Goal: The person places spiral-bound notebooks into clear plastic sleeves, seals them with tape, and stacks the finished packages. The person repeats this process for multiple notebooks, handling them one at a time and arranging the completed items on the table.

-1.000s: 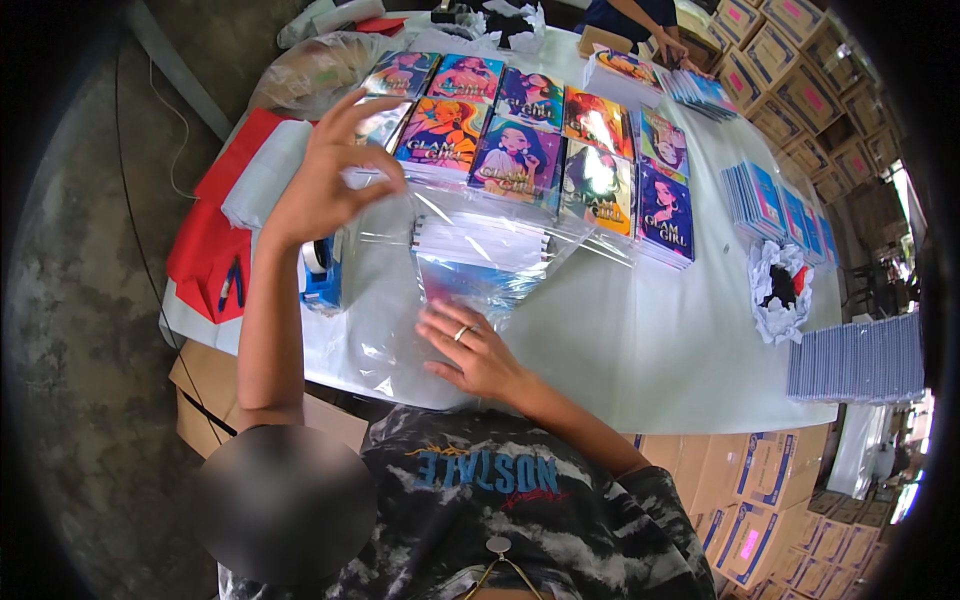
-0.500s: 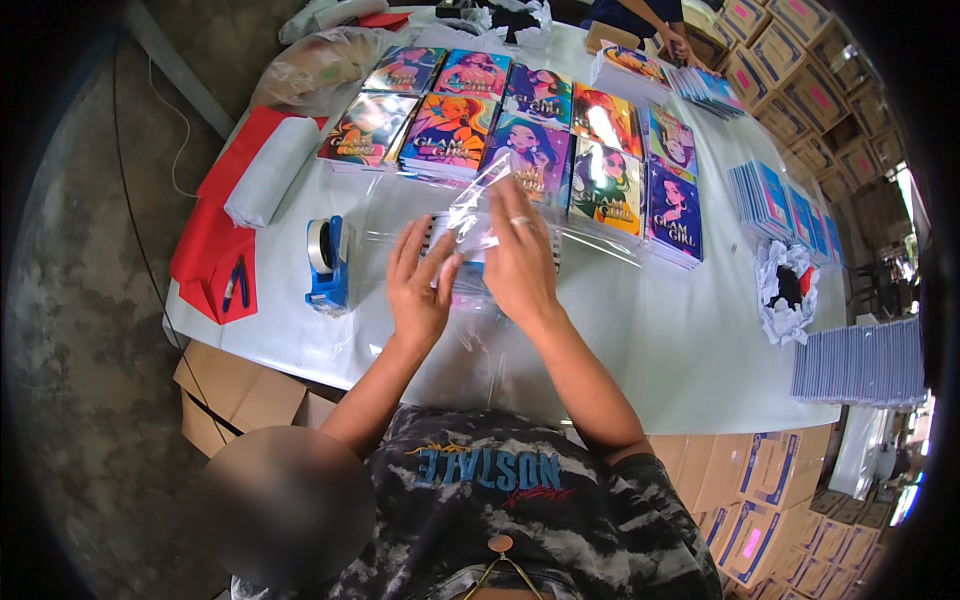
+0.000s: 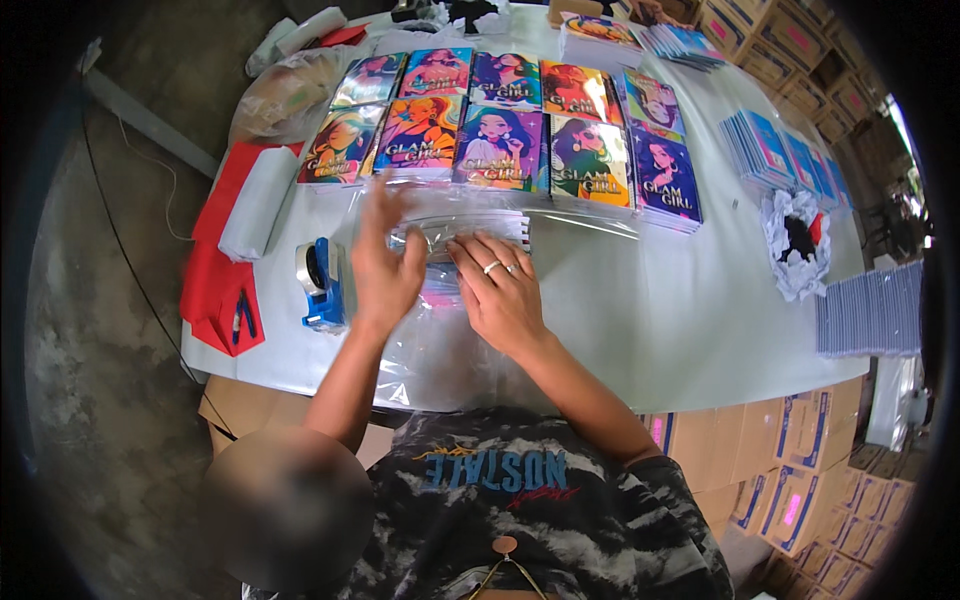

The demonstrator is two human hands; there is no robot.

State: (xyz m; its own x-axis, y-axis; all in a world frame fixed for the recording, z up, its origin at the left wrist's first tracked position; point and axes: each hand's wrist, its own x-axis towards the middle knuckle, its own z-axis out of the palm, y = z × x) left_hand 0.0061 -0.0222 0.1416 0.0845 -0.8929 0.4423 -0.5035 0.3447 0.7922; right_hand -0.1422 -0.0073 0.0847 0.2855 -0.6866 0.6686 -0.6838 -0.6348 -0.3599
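A small stack of books [image 3: 520, 228] with a striped edge lies in front of me, partly hidden by my hands. Clear plastic film [image 3: 420, 365] covers it and spreads over the table towards me. My right hand [image 3: 497, 285], wearing rings, rests with outstretched fingers on the film over the stack. My left hand [image 3: 385, 262] is raised at the stack's left side, its fingers apart and blurred by motion. Just beyond, two rows of glossy books [image 3: 500, 150] with illustrated covers stand in piles. Left of my left hand is a blue tape dispenser [image 3: 322, 290].
At the left edge lie red sheets [image 3: 205, 290], a white roll [image 3: 257, 205] and pens [image 3: 243, 315]. Blue booklets [image 3: 765, 150], crumpled paper [image 3: 797, 245] and a tall grey stack [image 3: 870, 310] line the right side. A co-worker's hand [image 3: 650, 12] is at the far end; cartons [image 3: 780, 45] stand behind.
My right hand has come down and nearer me, onto the film over the stack. My left hand has moved left and lifted its fingers. The raised film has been flattened.
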